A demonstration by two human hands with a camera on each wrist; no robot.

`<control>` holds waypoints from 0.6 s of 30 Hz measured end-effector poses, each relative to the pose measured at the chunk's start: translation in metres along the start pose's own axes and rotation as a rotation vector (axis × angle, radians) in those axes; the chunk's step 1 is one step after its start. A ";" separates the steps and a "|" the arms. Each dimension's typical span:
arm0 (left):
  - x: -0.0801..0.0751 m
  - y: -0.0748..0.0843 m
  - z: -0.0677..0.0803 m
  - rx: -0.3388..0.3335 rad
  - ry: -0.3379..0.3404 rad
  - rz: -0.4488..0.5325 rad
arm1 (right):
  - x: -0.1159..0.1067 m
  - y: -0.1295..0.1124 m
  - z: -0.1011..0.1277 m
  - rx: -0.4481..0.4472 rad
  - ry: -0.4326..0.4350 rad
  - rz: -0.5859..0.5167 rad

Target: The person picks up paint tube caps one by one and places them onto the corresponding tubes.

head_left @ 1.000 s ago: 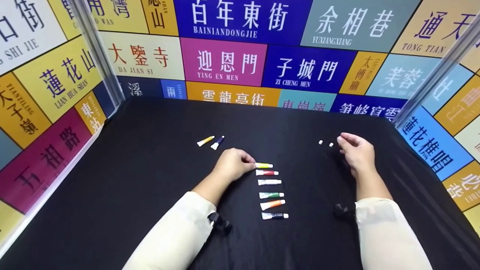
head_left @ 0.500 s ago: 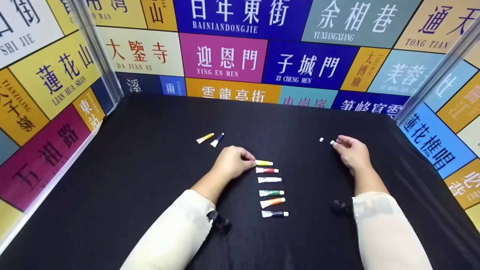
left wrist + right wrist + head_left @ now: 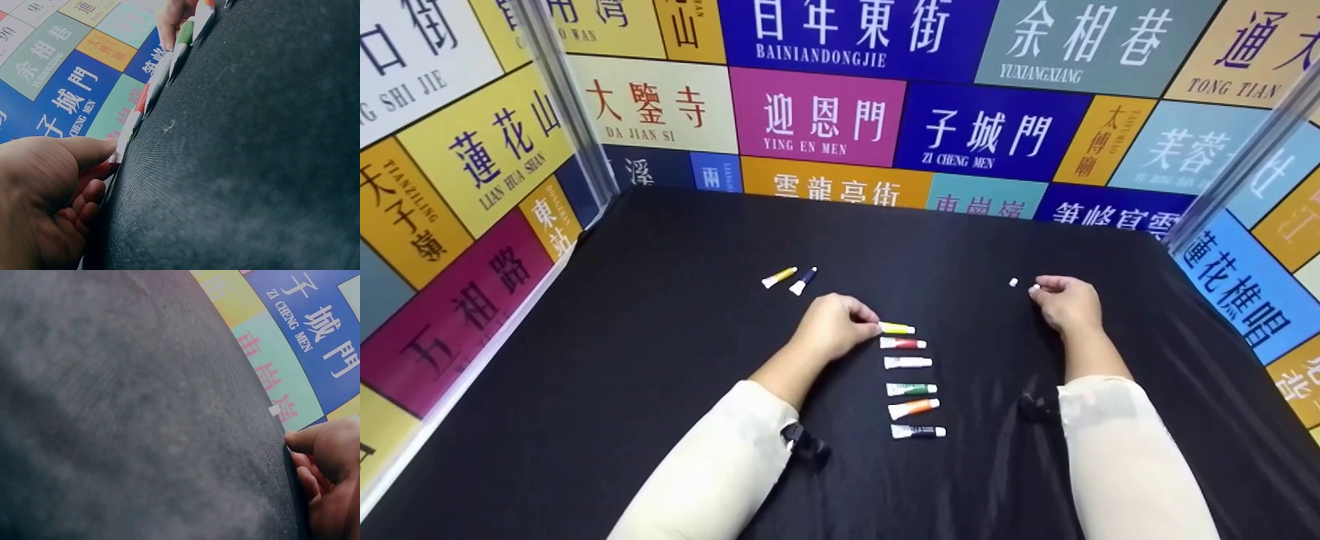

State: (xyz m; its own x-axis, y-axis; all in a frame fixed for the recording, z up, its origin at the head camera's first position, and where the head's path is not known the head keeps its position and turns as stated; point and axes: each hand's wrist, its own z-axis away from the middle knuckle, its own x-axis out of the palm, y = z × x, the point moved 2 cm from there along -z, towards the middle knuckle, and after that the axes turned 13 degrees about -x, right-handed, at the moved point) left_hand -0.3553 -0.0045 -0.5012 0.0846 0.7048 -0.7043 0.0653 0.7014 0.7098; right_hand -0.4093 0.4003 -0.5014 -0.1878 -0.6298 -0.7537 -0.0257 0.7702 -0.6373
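My left hand pinches the white tail end of a small yellow paint tube between thumb and index finger. That tube lies at the far end of a column of tubes: red, white, green, orange and black, their caps pointing right. Over on the right side, my right hand has its thumb and index fingertips around a small white cap. A second white cap lies just left of it; the right wrist view also shows one loose white cap.
A dark yellow tube and a dark blue tube lie apart at the back left. Black cloth covers the table. Walls printed with coloured Chinese place-name panels enclose its back and sides.
My right hand has come left and slightly down from beside the caps, and its fingertips now take hold of the nearer one. The left hand stays on the yellow tube.
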 end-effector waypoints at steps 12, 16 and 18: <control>0.000 -0.001 0.000 -0.008 0.010 -0.006 | 0.001 0.000 0.000 -0.032 0.008 0.052; 0.000 -0.001 -0.001 -0.019 0.019 0.006 | 0.000 0.000 0.001 -0.021 0.019 0.032; -0.001 0.000 -0.001 -0.028 0.020 0.025 | -0.001 -0.001 0.002 -0.014 0.024 0.021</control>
State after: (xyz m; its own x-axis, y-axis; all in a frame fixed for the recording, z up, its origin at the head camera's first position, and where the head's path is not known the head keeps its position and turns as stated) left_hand -0.3566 -0.0053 -0.5009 0.0660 0.7240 -0.6866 0.0350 0.6860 0.7268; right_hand -0.4072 0.4003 -0.5005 -0.2115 -0.6115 -0.7625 -0.0357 0.7844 -0.6192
